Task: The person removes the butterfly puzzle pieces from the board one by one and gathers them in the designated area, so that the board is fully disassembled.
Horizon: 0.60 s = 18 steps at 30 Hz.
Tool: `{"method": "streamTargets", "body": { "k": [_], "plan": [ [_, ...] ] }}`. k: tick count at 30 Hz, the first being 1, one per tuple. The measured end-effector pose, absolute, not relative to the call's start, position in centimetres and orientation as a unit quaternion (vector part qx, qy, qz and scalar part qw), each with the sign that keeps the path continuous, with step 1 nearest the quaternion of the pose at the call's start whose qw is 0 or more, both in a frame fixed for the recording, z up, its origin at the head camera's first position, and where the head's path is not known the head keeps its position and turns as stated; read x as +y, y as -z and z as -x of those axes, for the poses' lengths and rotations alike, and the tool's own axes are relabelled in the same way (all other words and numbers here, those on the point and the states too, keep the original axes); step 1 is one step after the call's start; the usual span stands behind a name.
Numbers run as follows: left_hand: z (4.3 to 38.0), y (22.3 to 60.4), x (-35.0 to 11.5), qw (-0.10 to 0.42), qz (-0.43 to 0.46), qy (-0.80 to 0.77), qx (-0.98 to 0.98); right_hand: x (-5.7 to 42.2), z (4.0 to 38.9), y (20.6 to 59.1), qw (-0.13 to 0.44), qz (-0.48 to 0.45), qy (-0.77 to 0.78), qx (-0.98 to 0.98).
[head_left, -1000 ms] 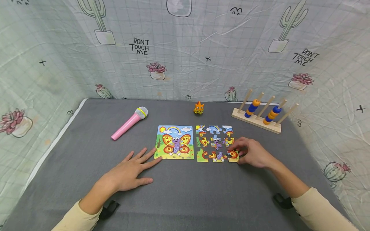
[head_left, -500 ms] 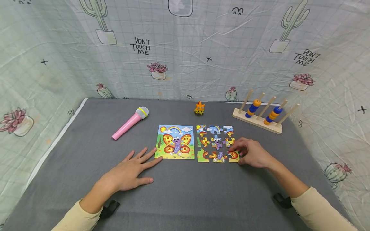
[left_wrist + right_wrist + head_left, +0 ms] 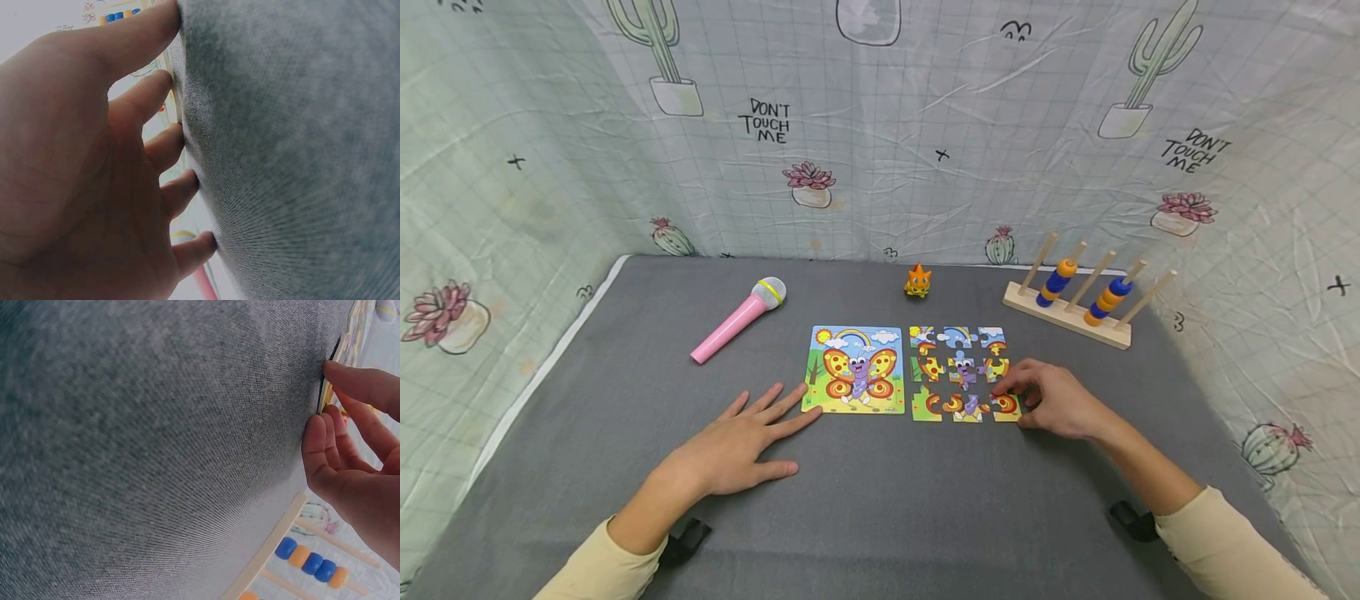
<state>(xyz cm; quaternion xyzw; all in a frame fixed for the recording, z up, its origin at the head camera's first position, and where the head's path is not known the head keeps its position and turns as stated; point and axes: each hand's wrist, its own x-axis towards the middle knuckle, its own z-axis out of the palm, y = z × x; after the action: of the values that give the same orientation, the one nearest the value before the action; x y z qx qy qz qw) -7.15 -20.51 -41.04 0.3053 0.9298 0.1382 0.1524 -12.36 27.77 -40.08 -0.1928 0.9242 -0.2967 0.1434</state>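
My left hand (image 3: pixel 733 450) lies spread on the grey cloth, palm down. Its fingertips reach the lower left corner of a square butterfly picture board (image 3: pixel 854 371); in the left wrist view the fingers (image 3: pixel 165 147) are straight and apart. To the right of the board, puzzle pieces (image 3: pixel 961 368) are laid in a three-by-three grid with small gaps. My right hand (image 3: pixel 1056 398) pinches the bottom right puzzle piece (image 3: pixel 1006 407), which has a red and orange swirl, between thumb and finger. In the right wrist view this piece shows only as a thin edge.
A pink toy microphone (image 3: pixel 737 321) lies at the back left. At the back middle stands a small orange figurine (image 3: pixel 917 281). A wooden peg rack (image 3: pixel 1067 317) with blue and orange beads stands at the back right, before the patterned curtain (image 3: pixel 880 150).
The whole head view has shifted very slightly. Both hands and the puzzle pieces keep the same places.
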Motion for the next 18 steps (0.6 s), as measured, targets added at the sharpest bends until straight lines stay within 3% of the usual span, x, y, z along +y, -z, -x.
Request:
{"method": "streamTargets", "body": {
  "k": [18],
  "plan": [
    [6.95,41.08,-20.35,0.152,-0.31,-0.135,0.929,27.7,11.8,39.73,0.141,0.189,0.292,0.927]
  ]
}}
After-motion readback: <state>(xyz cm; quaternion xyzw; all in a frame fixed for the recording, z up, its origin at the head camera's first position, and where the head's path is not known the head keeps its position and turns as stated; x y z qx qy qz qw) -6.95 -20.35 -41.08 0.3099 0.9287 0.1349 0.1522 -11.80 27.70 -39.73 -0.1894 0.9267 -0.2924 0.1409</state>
